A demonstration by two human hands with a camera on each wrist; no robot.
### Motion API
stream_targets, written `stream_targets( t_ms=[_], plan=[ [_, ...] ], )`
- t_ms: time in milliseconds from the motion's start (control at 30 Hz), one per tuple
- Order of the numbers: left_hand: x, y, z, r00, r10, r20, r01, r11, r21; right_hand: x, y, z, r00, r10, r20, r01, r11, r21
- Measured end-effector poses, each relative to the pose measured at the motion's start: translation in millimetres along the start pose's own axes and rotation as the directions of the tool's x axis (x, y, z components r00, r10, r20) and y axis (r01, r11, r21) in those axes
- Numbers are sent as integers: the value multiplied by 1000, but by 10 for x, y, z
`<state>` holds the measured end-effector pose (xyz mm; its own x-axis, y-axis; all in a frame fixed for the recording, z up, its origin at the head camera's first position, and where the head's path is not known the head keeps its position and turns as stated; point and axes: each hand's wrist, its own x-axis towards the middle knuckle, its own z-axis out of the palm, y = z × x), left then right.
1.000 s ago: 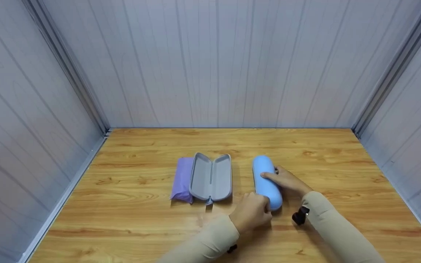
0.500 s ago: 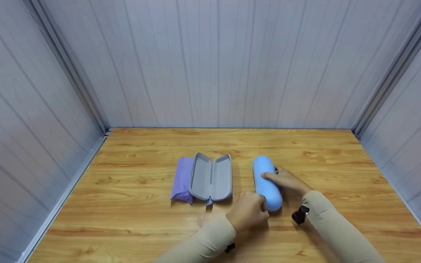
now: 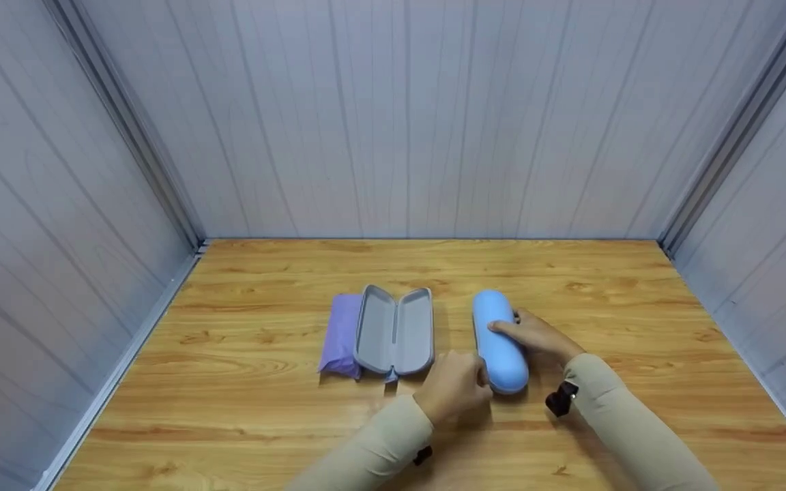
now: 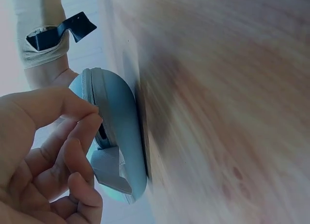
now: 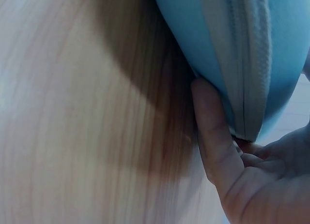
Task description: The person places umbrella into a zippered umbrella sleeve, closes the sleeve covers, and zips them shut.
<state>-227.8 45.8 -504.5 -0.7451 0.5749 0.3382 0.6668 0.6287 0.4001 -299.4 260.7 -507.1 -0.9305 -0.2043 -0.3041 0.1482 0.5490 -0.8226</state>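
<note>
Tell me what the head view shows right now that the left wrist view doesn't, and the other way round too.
Only the head view shows the open grey case and the purple packet at its left side.

Only the left wrist view shows the grey strap on the blue case and the touching tips of the left thumb and forefinger, at the zipper.

Both show the blue case, the left hand, the beige right sleeve with its black device, and the wooden tabletop.
</note>
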Motion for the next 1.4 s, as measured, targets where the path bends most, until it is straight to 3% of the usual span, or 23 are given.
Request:
stream_targets(
  t_ms=[233, 733, 1000, 1400],
  plan=[
    [11, -45, -24, 999, -5, -40, 6, 999, 42, -4, 5, -6, 1000, -8, 12, 8, 1000, 8],
    [51, -114, -35, 998, -47, -50, 50, 998, 44, -8, 23, -4, 999, -40, 16, 40, 999, 27],
    [66, -110, -40, 997, -18, -69, 28, 990, 141, 2, 36, 7, 998, -69, 9, 69, 997, 29],
    [77, -134, -20, 996, -22, -90, 32, 993, 114, -24, 36, 15, 998, -58, 21, 56, 997, 56]
  ],
)
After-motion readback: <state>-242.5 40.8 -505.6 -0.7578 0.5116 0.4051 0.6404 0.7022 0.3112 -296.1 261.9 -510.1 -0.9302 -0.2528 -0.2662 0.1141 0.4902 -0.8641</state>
